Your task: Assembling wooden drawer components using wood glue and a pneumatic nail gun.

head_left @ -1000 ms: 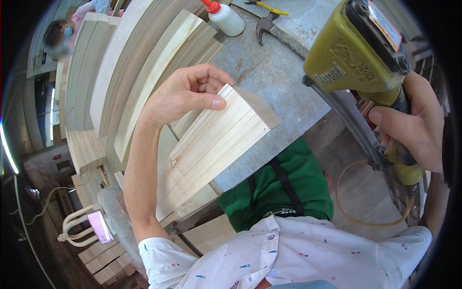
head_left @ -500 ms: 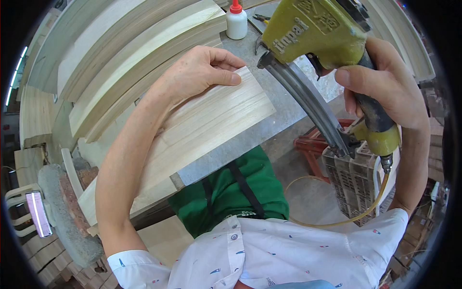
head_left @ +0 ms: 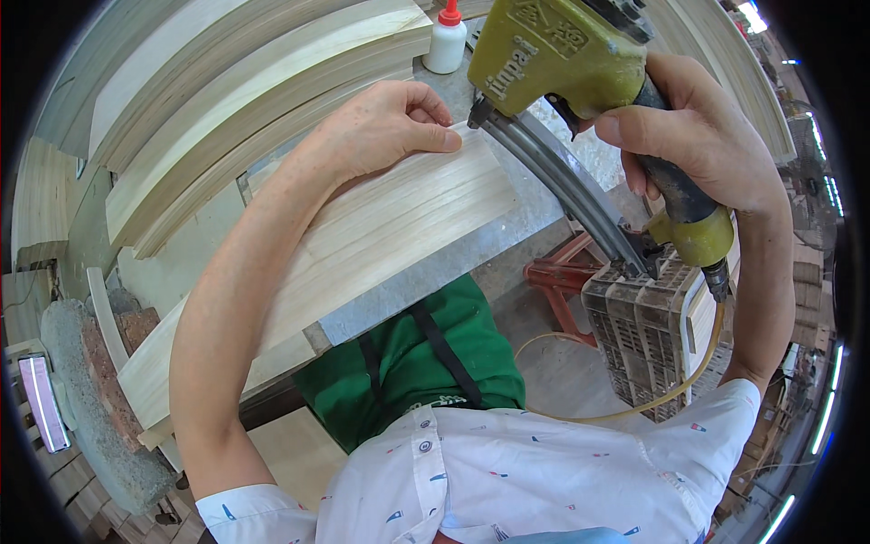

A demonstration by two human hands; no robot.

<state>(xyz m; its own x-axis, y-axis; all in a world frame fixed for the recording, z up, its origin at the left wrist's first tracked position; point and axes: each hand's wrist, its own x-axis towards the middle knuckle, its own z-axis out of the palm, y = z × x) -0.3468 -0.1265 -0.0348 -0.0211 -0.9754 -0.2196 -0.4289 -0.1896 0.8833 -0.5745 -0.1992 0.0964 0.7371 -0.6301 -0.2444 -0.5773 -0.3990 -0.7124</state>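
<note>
A pale wooden board (head_left: 399,227) lies slantwise across the metal-topped bench (head_left: 426,295). My left hand (head_left: 390,127) grips its far edge near the right end, thumb on top and fingers curled over the edge. In my right hand (head_left: 702,136) is an olive-green pneumatic nail gun (head_left: 625,77), held by its black grip. The gun's nose is at the board's far right corner; whether it touches the wood, I cannot tell. Its dark magazine (head_left: 566,172) slopes down toward me, and a yellow air hose (head_left: 671,399) runs from the handle's base.
Stacked curved wooden pieces (head_left: 272,82) fill the far left. A white glue bottle with a red cap (head_left: 444,45) stands beyond my left hand. A red stool (head_left: 557,281) and a plastic crate (head_left: 634,317) stand below on the right. A phone (head_left: 43,403) is at the left edge.
The nail gun has shifted left, bringing its nose closer to the board's far corner. My left hand keeps its hold on the edge. The whole view has shifted slightly.
</note>
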